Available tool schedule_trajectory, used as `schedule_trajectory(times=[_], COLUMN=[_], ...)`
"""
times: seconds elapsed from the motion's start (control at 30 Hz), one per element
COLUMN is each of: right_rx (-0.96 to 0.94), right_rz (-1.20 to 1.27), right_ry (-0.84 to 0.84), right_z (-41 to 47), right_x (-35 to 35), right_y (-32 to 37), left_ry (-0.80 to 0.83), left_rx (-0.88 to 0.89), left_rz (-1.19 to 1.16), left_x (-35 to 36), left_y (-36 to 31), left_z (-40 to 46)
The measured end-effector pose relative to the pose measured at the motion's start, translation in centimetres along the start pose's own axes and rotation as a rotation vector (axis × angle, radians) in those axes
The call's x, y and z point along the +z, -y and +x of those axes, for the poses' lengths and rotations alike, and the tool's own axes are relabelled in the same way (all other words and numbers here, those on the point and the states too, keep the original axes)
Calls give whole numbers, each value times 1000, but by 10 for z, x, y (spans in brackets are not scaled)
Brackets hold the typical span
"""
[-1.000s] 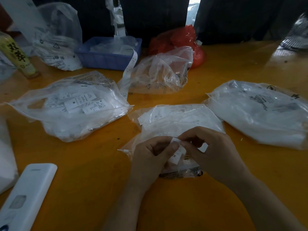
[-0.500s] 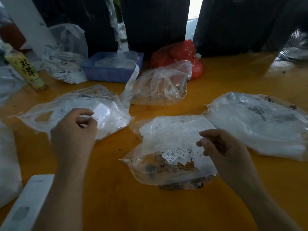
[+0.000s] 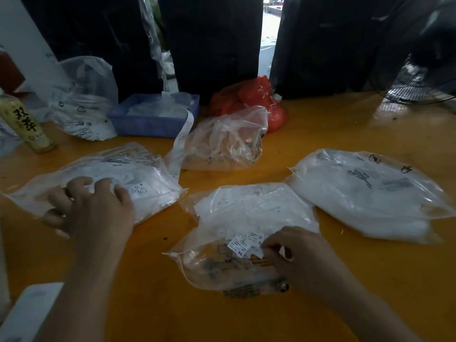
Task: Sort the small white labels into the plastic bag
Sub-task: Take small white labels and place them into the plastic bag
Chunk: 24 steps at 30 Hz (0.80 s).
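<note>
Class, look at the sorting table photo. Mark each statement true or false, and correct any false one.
1. The left hand rests on a plastic bag of labels. True.
2. The basket at the back is red. False: it is blue; a red bag lies beside it.
3. The right hand pinches a small white label. True.
4. The table is green. False: it is orange-yellow.

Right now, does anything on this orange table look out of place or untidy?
Yes. A long white paper strip trails out of the blue plastic basket and hangs down onto the table, beside the crumpled clear plastic bag. Nothing looks spilled or damaged.
</note>
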State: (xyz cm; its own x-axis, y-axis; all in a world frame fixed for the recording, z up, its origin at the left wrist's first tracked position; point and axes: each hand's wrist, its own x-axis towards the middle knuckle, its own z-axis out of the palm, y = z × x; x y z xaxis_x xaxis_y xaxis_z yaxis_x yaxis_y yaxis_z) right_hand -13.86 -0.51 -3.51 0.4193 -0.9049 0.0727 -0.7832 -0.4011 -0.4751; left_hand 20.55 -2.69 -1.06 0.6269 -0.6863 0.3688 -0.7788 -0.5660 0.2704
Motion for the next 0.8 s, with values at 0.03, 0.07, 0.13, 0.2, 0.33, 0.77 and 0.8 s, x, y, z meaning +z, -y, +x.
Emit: schedule_trajectory(times=[0.03,0.07,0.13,0.2,0.33,0.77,0.8], right_rx=[-27,-35,8,48,78,62,61], right_rz=[-99,-187,-285,-319,-359,-170,-174], right_ry=[36,42,-1,-59,-48,-258,-207], right_z=[2,4,7,11,17,12,11], right_x=[5,11,19,23,28,26,25], right_y=[0,1,3,5,6,8,7], left_ry=[-50,-78,-17,200,427,355,363], left_rx=[43,102,240,374,581,471,488], left_rz=[-101,-238,-598,-895,-836,-727,-725], left_x=[-1,-4,-8,-11,10,46,46], left_y=[-10,-23,-49,-72,-91,-76,-75], left_z=[-14,-30,-67,-103,-145,-156,-156])
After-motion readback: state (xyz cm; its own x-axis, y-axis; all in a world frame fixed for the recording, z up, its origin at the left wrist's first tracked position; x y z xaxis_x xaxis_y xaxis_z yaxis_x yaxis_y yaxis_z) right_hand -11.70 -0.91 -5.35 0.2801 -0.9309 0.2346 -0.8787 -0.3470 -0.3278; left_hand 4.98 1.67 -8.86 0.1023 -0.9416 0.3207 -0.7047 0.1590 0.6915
